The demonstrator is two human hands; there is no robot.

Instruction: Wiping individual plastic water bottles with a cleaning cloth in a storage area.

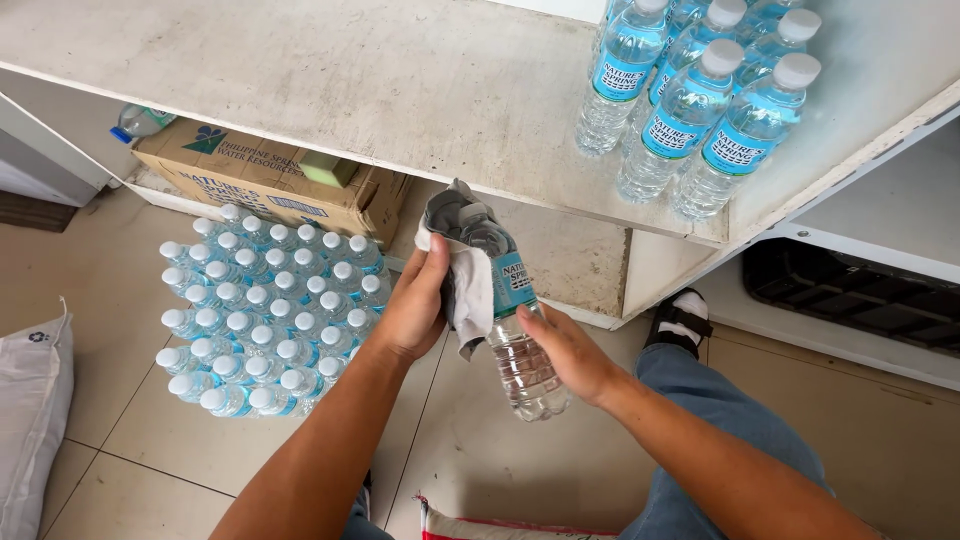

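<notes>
My right hand (565, 350) grips the lower half of a clear plastic water bottle (520, 350) with a light blue label, held tilted over the floor. My left hand (412, 308) presses a grey-white rag (465, 275) around the bottle's top and shoulder, hiding its cap. Several bottles of the same kind (690, 100), with white caps, stand upright on the white shelf (400, 90) at the upper right, above and beyond my hands.
A shrink-wrapped pack of many capped bottles (265, 315) lies on the tiled floor at left. Behind it, under the shelf, sits a cardboard box (260, 180). A white sack (30, 400) is at the far left, my jeans-clad knee (690, 390) at right.
</notes>
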